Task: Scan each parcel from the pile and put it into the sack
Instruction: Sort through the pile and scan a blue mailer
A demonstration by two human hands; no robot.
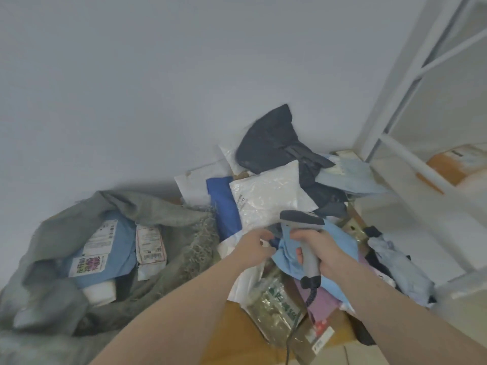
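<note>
A plain pale wall (131, 88) is filling the background, meeting a white shelf frame (411, 83) on the right, where a brown cardboard box (453, 162) is sitting on a shelf. Against the wall a pile of parcels (276, 185) is lying heaped in the corner: a dark grey bag (266, 143) is resting on top at the back, a white plastic mailer (266, 196) is lying below it, and a deep blue packet (224, 206) is showing just beside the mailer's left edge. Nearer the camera a green printed pouch (274, 306) is lying on a brown box (232, 335).

The left hand (253, 246) is curling its fingers onto the edge of a light blue parcel (290, 256) at the front of the pile. The right hand (321, 248) is gripping the handle of a grey scanner (303, 219), whose head is pointing left above that same parcel, with its dark cable (311, 293) hanging down from the handle.

To the left of the pile a grey sack (168, 212) is lying open on the floor, well apart from the hands. Inside it a blue parcel with white labels (105, 248) is lying among other packets.
</note>
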